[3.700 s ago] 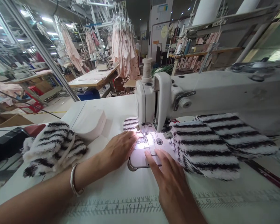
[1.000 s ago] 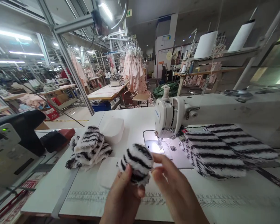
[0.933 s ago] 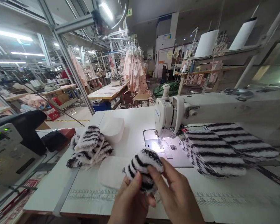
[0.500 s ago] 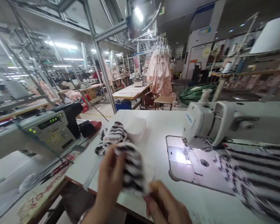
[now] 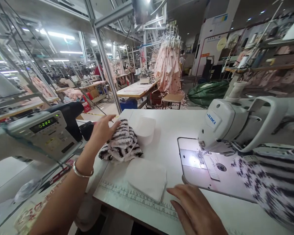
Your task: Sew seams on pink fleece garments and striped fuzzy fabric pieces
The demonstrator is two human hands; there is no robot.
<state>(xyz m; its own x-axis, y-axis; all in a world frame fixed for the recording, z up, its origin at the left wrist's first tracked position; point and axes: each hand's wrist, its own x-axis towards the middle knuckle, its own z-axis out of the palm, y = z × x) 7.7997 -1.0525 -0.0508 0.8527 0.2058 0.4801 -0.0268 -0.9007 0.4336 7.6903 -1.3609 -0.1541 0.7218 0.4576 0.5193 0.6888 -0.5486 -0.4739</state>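
My left hand [image 5: 105, 129] reaches over the left side of a heap of black-and-white striped plush pieces [image 5: 123, 143], fingers stretched out at its top edge. A bangle circles that wrist. In front of the heap lies a white rounded fabric piece [image 5: 147, 178], flat on the table. Just right of this piece is my right hand [image 5: 193, 205], thumb and fingers apart with nothing between them. Behind, next to the heap, sits a second white rounded piece or stack [image 5: 145, 129].
A sewing machine [image 5: 225, 124] with its lamp lit stands on the right, striped plush fabric [image 5: 276, 176] beside it. A printed ruler [image 5: 139, 199] runs along the table's front edge. Another machine [image 5: 46, 130] with a lit display is at left. Pink garments [image 5: 169, 65] hang farther back.
The striped plush piece has left both hands, and the heap looks fuller. My left hand has moved up and left to the heap. The white piece in front is uncovered; my right hand has opened.
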